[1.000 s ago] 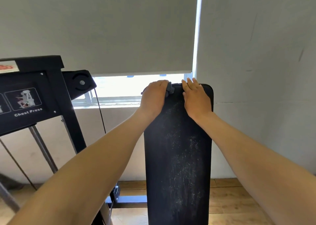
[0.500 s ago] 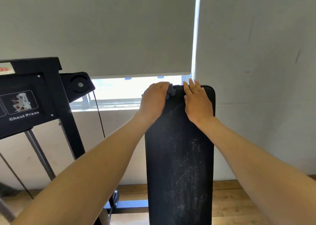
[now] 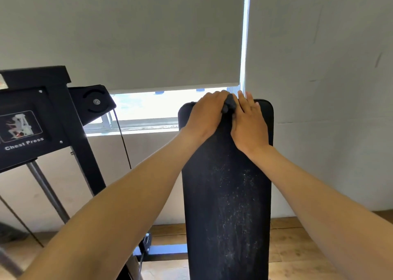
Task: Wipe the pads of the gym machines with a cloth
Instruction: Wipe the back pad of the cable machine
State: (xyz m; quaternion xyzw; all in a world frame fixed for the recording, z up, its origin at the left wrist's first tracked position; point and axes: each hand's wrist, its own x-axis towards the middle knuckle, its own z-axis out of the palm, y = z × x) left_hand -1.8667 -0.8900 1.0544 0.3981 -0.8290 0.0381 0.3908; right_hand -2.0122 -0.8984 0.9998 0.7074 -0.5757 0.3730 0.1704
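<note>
Both hands at the top of the long black pad (image 3: 227, 194), center-right of frame, dark cloth (image 3: 229, 106) bunched betw. them.

I see my left hand (image 3: 205, 118) w/ fingers curled over the wad of cloth at the pad's top edge; right hand (image 3: 249, 124) lies flat beside it, fingers straight, touching the cloth. Pad is a tall rounded-corner slab, matte w/ pale dusty speckles down its lower half. Upper frame: smooth grey roller blind (image 3: 127, 35) over a bright window strip; plain scuffed wall at right. Left: black metal frame w/ "Chest Press" label (image 3: 21, 130). Wood plank floor (image 3: 287, 247) along the bottom.
</note>
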